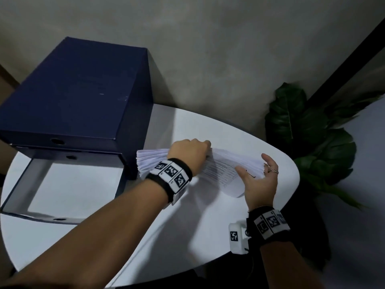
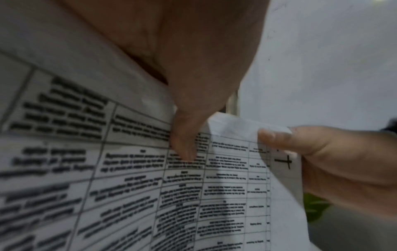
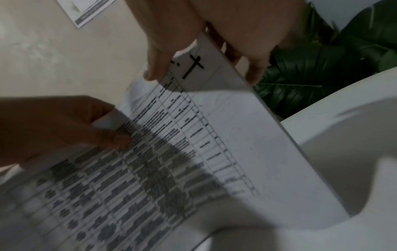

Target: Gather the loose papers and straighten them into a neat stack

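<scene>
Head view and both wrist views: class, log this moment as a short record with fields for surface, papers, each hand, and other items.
surface: round white table
papers: white printed paper stack, top sheet a ruled table of text, lifted off the table and bowed, edges fanned
left hand: left hand grips the stack's top edge, thumb on the printed sheet
right hand: right hand pinches the stack's right end, thumb in front
other items: dark blue cardboard box with open drawer, on the table at left; green leafy plant beyond the table at right

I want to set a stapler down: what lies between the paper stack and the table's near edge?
In the head view, only bare white table lies between the papers and the near edge.
</scene>
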Available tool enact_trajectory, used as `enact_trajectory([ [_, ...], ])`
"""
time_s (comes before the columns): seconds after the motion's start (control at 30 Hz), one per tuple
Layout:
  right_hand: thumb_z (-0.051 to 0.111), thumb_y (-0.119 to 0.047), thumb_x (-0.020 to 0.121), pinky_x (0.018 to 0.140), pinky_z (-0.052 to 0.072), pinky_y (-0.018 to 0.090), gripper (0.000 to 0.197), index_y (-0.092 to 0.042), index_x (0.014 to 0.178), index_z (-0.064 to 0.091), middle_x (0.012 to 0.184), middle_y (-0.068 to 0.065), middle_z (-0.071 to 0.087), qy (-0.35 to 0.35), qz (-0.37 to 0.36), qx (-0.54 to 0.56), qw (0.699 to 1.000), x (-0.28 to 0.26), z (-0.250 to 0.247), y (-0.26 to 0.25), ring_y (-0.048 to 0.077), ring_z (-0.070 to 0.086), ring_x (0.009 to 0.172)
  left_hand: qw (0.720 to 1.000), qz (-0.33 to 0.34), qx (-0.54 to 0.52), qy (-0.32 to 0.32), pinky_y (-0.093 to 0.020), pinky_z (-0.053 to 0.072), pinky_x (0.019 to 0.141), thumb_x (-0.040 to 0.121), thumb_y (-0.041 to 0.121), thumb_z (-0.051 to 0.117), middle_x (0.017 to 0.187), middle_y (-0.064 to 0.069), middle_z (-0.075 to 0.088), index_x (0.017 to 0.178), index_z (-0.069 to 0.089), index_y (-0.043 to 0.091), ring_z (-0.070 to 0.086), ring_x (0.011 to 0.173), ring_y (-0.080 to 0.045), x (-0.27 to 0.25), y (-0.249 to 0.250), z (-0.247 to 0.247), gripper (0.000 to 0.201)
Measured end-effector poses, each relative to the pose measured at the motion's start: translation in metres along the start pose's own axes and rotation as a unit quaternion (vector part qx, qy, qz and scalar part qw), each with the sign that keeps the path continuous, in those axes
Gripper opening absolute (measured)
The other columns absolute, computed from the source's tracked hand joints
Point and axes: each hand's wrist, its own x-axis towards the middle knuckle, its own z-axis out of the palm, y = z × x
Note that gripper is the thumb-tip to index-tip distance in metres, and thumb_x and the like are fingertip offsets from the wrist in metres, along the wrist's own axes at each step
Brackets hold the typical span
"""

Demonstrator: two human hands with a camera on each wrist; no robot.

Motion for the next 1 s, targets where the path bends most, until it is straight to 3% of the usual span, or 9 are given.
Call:
enact_trajectory([
  [0.07, 0.088, -0.014, 0.068, 0.099, 0.034, 0.005, 0.100, -0.018, 0.148, 0.029, 0.145, 0.001, 0.036, 0.046, 0.014, -0.030, 0.998, 0.001, -0.001, 0.009, 0.012, 0.030, 0.138, 0.999, 0.000, -0.041, 0.016, -0.034, 0.041, 0.064, 0.096, 0.027, 0.052, 0.100, -0.009, 0.067, 0.104, 0.051, 0.026, 0.066, 0.091, -0.036, -0.002, -0.006, -0.005, 0.008],
  [0.13, 0.091, -0.024, 0.064, 0.116, 0.029, 0.030, 0.119, -0.016, 0.154, 0.013, 0.157, 0.005, 0.022, 0.101, 0.052, -0.065, 0.991, 0.000, -0.001, 0.017, 0.018, 0.022, 0.144, 0.989, -0.030, -0.131, 0.059, -0.034, 0.043, 0.064, 0.093, 0.031, 0.058, 0.091, -0.005, 0.068, 0.095, 0.050, 0.024, 0.064, 0.086, -0.034, -0.005, -0.023, -0.011, 0.011],
  [0.2, 0.090, -0.024, 0.066, 0.115, 0.030, 0.038, 0.124, -0.019, 0.155, 0.004, 0.159, 0.004, 0.020, 0.064, 0.115, 0.020, 0.991, -0.002, 0.005, 0.021, 0.017, 0.026, 0.143, 0.946, -0.065, -0.311, 0.064, -0.031, 0.045, 0.065, 0.089, 0.026, 0.069, 0.082, 0.005, 0.069, 0.096, 0.061, 0.020, 0.063, 0.081, -0.023, -0.011, -0.045, -0.013, 0.011],
  [0.33, 0.077, -0.015, 0.075, 0.100, 0.047, 0.044, 0.075, -0.012, 0.142, 0.044, 0.135, 0.010, 0.060, -0.149, 0.156, 0.268, 0.939, -0.004, 0.019, -0.004, 0.028, 0.057, 0.125, 0.810, -0.070, -0.579, 0.060, -0.018, 0.053, 0.078, 0.089, 0.015, 0.074, 0.100, 0.009, 0.075, 0.117, 0.069, 0.014, 0.072, 0.089, -0.001, -0.026, -0.068, -0.009, 0.029],
  [0.4, 0.071, -0.006, 0.083, 0.094, 0.053, 0.041, 0.041, -0.009, 0.123, 0.062, 0.121, 0.009, 0.070, -0.168, 0.092, 0.242, 0.951, -0.006, 0.024, -0.026, 0.025, 0.066, 0.114, 0.799, -0.082, -0.577, 0.148, -0.006, 0.048, 0.074, 0.090, 0.010, 0.072, 0.097, 0.014, 0.072, 0.114, 0.067, 0.011, 0.068, 0.086, 0.011, -0.033, -0.064, 0.003, 0.025],
  [0.5, 0.072, -0.002, 0.084, 0.075, 0.055, 0.017, 0.022, -0.021, 0.096, 0.072, 0.090, -0.012, 0.077, -0.116, -0.021, 0.121, 0.986, -0.013, 0.032, -0.045, 0.004, 0.072, 0.090, 0.800, -0.147, -0.511, 0.279, -0.003, 0.041, 0.059, 0.093, 0.014, 0.068, 0.081, 0.016, 0.063, 0.104, 0.058, 0.015, 0.061, 0.069, 0.010, -0.045, -0.053, 0.027, 0.014],
  [0.63, 0.080, -0.002, 0.078, 0.070, 0.055, 0.014, 0.024, -0.022, 0.088, 0.070, 0.078, -0.021, 0.074, -0.102, 0.000, 0.056, 0.993, -0.034, 0.044, -0.024, -0.004, 0.071, 0.079, 0.777, -0.170, -0.570, 0.207, -0.030, 0.055, 0.088, 0.092, 0.022, 0.069, 0.104, 0.012, 0.066, 0.121, 0.051, 0.015, 0.062, 0.094, 0.013, -0.061, -0.052, 0.068, 0.035],
  [0.73, 0.086, 0.000, 0.068, 0.075, 0.058, 0.021, 0.040, -0.016, 0.101, 0.070, 0.089, -0.011, 0.076, -0.102, 0.021, 0.049, 0.993, -0.038, 0.044, -0.015, 0.002, 0.072, 0.085, 0.740, -0.148, -0.637, 0.155, -0.042, 0.052, 0.101, 0.071, 0.050, 0.082, 0.125, 0.003, 0.066, 0.134, 0.046, 0.014, 0.062, 0.118, -0.010, -0.065, -0.063, 0.075, 0.081],
  [1.0, 0.085, 0.012, 0.060, 0.070, 0.054, 0.015, 0.055, -0.006, 0.108, 0.065, 0.086, -0.013, 0.075, -0.075, -0.034, 0.132, 0.988, -0.035, 0.053, -0.041, -0.001, 0.072, 0.083, 0.667, -0.084, -0.708, 0.216, -0.043, 0.055, 0.097, 0.060, 0.064, 0.083, 0.125, -0.013, 0.067, 0.137, 0.043, 0.000, 0.066, 0.116, -0.022, -0.057, -0.067, 0.045, 0.107],
])
